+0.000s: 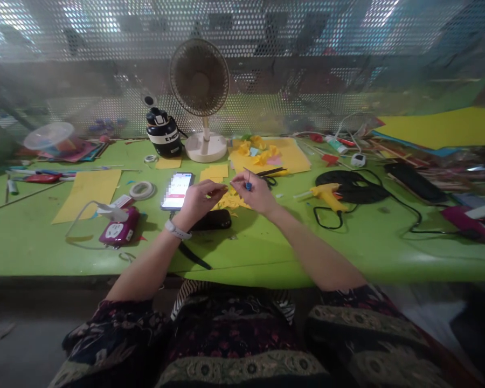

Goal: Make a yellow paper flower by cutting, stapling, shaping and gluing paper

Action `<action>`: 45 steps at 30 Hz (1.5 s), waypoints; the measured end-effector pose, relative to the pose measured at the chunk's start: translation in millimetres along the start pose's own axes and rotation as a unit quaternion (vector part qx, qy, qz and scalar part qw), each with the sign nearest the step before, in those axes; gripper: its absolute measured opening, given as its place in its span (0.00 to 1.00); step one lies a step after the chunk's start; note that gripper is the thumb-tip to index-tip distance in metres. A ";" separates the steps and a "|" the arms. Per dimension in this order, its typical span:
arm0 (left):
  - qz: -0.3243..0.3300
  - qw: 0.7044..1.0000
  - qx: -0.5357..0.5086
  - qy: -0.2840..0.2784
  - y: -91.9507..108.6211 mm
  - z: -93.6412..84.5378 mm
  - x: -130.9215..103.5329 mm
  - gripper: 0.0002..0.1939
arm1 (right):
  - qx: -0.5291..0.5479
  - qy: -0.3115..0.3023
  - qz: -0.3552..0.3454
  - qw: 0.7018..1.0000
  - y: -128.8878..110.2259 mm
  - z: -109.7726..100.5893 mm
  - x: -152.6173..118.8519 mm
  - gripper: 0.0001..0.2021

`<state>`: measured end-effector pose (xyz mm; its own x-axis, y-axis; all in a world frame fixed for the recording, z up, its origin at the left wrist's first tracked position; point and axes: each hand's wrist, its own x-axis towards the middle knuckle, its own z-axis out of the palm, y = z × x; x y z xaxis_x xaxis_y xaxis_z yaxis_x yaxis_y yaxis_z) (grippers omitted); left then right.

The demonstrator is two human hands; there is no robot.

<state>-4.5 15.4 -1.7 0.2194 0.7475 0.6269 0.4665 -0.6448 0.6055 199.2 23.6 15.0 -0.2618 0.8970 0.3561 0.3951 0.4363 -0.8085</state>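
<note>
My left hand is closed in a pinch over the table; what its fingertips hold, if anything, is too small to make out. Facing it, my right hand grips a thin tool with a blue part, its kind unclear. The fingertips of both hands are close together. Below them lies a heap of cut yellow paper pieces. Behind the hands, yellow paper flowers rest on a yellow sheet, with dark-bladed scissors in front. A lit phone lies beside my left hand.
A black case sits under my left wrist. To the right are a yellow glue gun and its cord. At left stand a purple power socket and a tape roll. A fan and bottle stand behind.
</note>
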 end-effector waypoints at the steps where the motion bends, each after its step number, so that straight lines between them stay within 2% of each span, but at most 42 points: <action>1: -0.029 0.999 -0.023 0.000 0.1 -0.1 0.5 0.14 | -0.011 0.000 0.031 0.999 1.5 -7.8 3.0 0.15; 4: -0.132 0.985 -0.107 -0.007 0.0 -1.0 2.1 0.18 | -0.048 -0.079 0.126 0.988 10.3 -37.4 11.8 0.11; 6: -0.190 0.969 -0.158 -0.012 0.7 -1.9 3.3 0.20 | -0.082 -0.116 0.159 0.977 18.8 -55.6 15.7 0.10; 9: -0.254 0.943 -0.214 -0.014 4.2 -3.6 5.5 0.22 | -0.155 -0.116 0.177 0.965 31.3 -71.3 18.0 0.08; 13: -0.312 0.917 -0.250 -0.008 9.5 -5.6 7.9 0.23 | -0.253 -0.098 0.172 0.947 38.7 -74.1 19.6 0.08; 17: -0.319 0.911 -0.262 -0.010 8.2 -5.3 7.9 0.21 | -0.258 -0.070 0.185 0.946 35.8 -72.4 21.6 0.06; 20: -0.323 0.908 -0.265 -0.016 5.3 -4.5 7.4 0.21 | -0.289 -0.046 0.161 0.943 34.8 -69.7 21.7 0.05; 26: -0.347 0.891 -0.293 -0.017 7.2 -7.5 8.5 0.22 | -0.357 -0.082 0.165 0.916 39.5 -67.0 22.0 0.05; 32: -0.365 0.875 -0.319 -0.018 8.7 -9.5 8.8 0.21 | -0.353 0.013 0.118 0.928 32.4 -81.4 20.5 0.07; 37: -0.367 0.874 -0.318 -0.016 5.6 -7.8 8.8 0.21 | -0.347 -0.012 0.135 0.928 31.4 -90.9 17.7 0.07; 45: -0.366 0.862 -0.351 -0.017 -0.5 -7.8 7.1 0.18 | -0.360 0.041 0.205 0.909 30.2 -125.6 15.4 0.05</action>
<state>-9.9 19.8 6.3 0.1173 0.9915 -0.0563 -0.1397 0.0726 0.9875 317.7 59.5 54.8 0.0918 0.9841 0.1521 0.9261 -0.0282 -0.3763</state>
